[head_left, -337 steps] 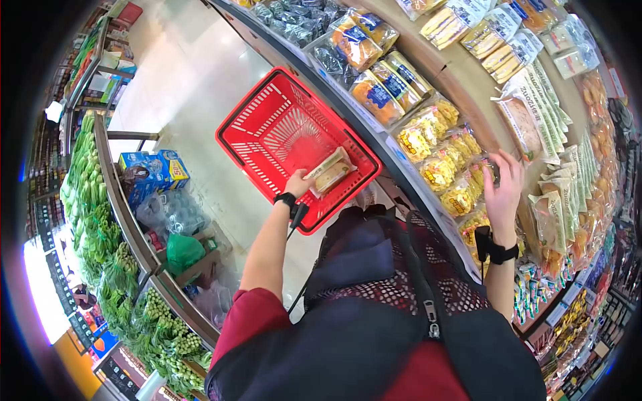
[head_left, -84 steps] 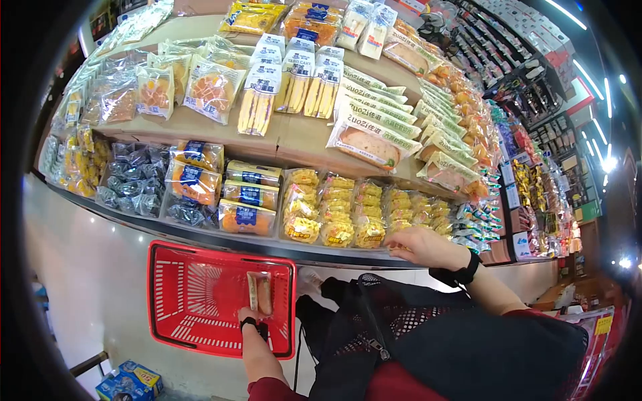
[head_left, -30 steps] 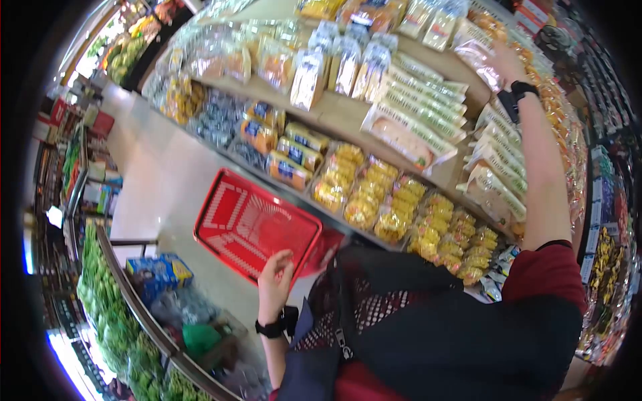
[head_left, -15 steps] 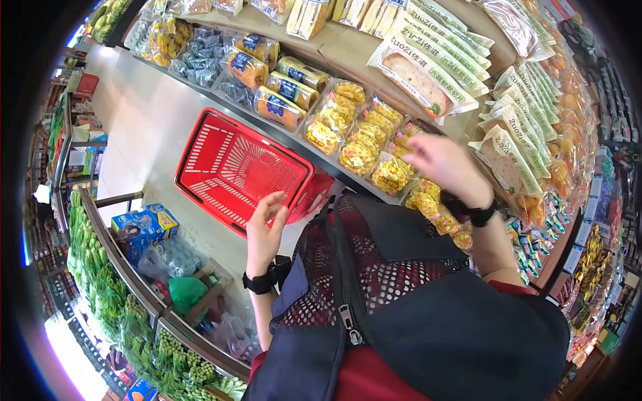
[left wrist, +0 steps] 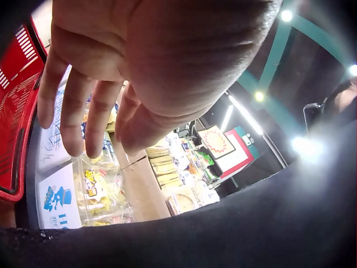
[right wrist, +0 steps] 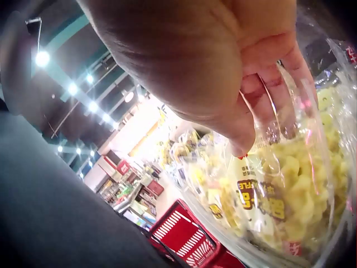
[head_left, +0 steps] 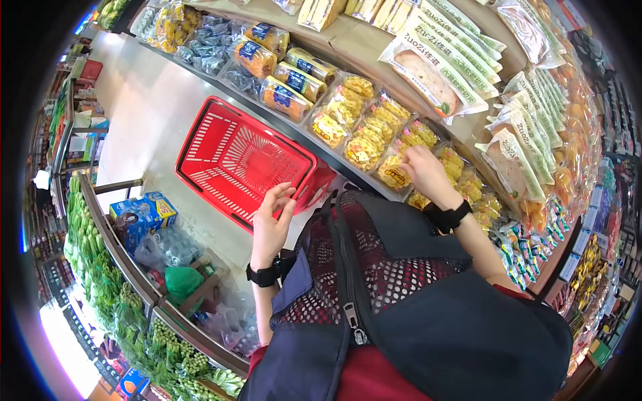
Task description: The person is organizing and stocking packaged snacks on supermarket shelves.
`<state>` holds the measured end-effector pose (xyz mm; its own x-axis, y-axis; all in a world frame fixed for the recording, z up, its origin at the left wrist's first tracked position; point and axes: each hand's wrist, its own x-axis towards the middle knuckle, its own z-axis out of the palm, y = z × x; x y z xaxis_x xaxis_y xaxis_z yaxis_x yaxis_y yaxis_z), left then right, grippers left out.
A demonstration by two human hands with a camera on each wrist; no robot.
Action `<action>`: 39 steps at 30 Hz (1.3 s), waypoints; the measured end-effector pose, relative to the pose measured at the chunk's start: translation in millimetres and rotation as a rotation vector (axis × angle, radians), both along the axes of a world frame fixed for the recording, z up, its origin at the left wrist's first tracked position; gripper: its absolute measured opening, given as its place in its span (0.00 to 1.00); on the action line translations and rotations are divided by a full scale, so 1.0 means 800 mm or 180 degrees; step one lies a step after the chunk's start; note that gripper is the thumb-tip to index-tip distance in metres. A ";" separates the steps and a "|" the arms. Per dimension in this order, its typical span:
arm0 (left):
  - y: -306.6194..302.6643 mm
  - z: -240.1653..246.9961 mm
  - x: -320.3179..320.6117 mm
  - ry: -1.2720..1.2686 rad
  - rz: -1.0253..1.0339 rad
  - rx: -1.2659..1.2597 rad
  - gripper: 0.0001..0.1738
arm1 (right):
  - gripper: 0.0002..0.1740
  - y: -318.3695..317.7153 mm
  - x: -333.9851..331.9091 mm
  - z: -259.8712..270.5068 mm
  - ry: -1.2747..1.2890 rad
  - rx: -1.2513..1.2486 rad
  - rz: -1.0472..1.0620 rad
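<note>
The right hand has come down to grip a yellow snack bag.

clear glossy plastic bag of yellow pastries — thin film, creased, glinting | red slotted plastic basket — hard, smooth, slight sheen | pale brown wood-look shelf: matt | pale floor: polished, reflective | black mesh cloth vest: matt, open weave

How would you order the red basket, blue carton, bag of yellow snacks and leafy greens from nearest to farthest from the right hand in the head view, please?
1. bag of yellow snacks: on the shelf, in the right hand.
2. red basket: below, to its left.
3. blue carton: beyond the basket, lower left.
4. leafy greens: far left.
</note>
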<state>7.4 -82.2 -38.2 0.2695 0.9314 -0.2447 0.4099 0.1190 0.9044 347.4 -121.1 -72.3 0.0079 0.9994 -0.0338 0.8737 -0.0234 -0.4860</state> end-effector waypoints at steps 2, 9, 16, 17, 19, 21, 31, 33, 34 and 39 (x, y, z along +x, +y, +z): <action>0.001 0.003 0.006 -0.0021 0.0017 -0.0043 0.20 | 0.08 0.001 0.003 0.023 0.0285 -0.0155 -0.0121; 0.028 0.012 0.038 -0.0790 -0.0910 -0.0391 0.33 | 0.08 0.018 -0.013 0.063 0.2661 -0.0479 -0.0208; 0.052 -0.027 0.031 -0.1448 -0.1006 -0.1614 0.31 | 0.09 0.058 -0.119 0.043 0.3049 -0.0602 0.0303; 0.056 -0.037 0.016 -0.1293 -0.0944 -0.1379 0.26 | 0.08 0.059 -0.119 0.042 0.2550 -0.0280 0.0219; 0.068 -0.086 -0.021 -0.1487 -0.0508 -0.1534 0.25 | 0.09 0.053 -0.111 0.036 0.1783 0.0108 -0.0121; 0.080 -0.141 -0.065 -0.1702 0.0381 -0.1821 0.22 | 0.11 0.035 -0.091 0.010 0.1614 0.0103 -0.0701; 0.128 -0.473 -0.206 0.0496 0.1421 -0.2098 0.18 | 0.24 -0.008 -0.107 -0.025 0.0991 -0.0057 -0.1572; 0.137 -0.495 -0.190 0.0431 0.1047 -0.2187 0.18 | 0.22 -0.007 -0.109 -0.030 0.0964 -0.0082 -0.1730; 0.138 -0.501 -0.189 0.0398 0.0752 -0.2231 0.18 | 0.17 -0.003 -0.106 -0.037 0.1124 -0.0049 -0.1756; 0.123 -0.613 -0.206 0.2284 -0.0402 -0.0818 0.23 | 0.05 -0.012 -0.105 -0.035 0.1108 0.0216 -0.1647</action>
